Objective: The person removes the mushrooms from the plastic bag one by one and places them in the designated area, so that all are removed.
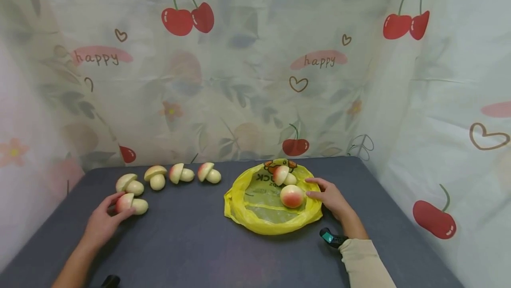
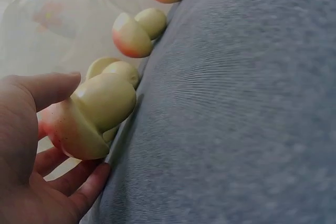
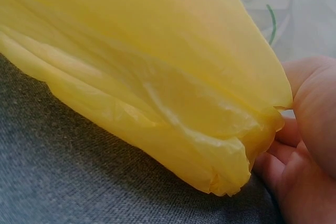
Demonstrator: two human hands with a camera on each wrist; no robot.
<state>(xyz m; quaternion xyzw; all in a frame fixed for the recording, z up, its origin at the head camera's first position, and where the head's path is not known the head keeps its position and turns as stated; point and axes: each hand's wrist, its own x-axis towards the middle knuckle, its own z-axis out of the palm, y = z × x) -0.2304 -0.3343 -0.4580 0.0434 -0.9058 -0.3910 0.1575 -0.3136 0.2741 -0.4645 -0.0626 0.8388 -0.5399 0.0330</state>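
1 mushroom (image 1: 135,205) clasped, L grip (image 1: 101,221); stem, long axis rt.; R grip (image 1: 333,199) pinching bag (image 1: 237,199).

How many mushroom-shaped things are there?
7. Four smooth cream mushroom shapes lie at the back left of the dark grey table; one in the left hand; two inside the yellow plastic bag, one showing only its round cap. The bag's folds could hide more.

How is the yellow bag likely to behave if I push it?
The yellow bag is probably floppy: its thin film wrinkles and folds near the right hand. Such film suggests little weight of its own, so it may crumple. The rounded mushroom-shaped pieces inside could roll or shift.
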